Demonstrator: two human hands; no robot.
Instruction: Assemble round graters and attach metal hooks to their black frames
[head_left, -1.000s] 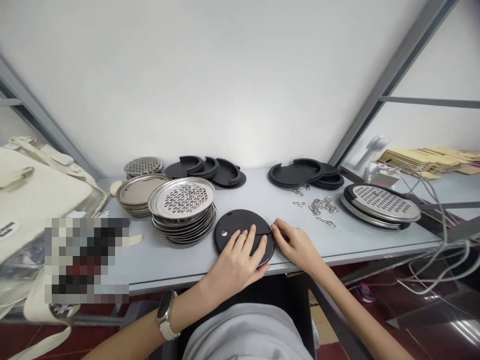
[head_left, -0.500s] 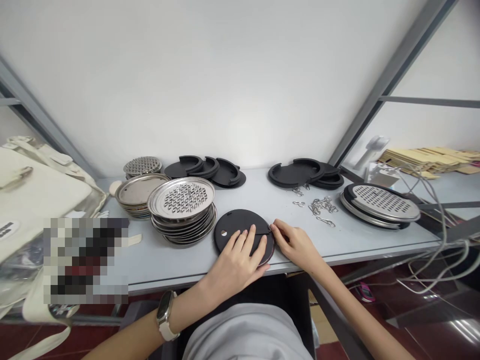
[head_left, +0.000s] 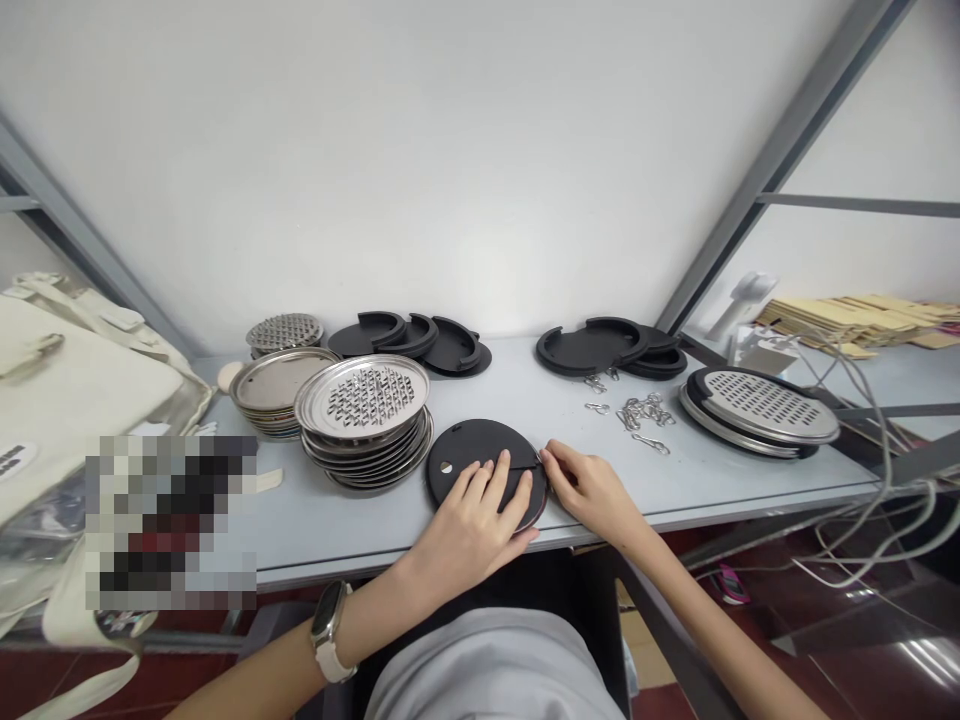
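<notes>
Left hand (head_left: 480,515) spread flat on black disc (head_left: 480,440) on the counter (head_left: 337,530), right hand (head_left: 589,490) pinching at its right edge, hands close together, metal plates (head_left: 367,420) to the left.

The left hand (head_left: 474,520) hides part of the black disc (head_left: 476,441).
</notes>
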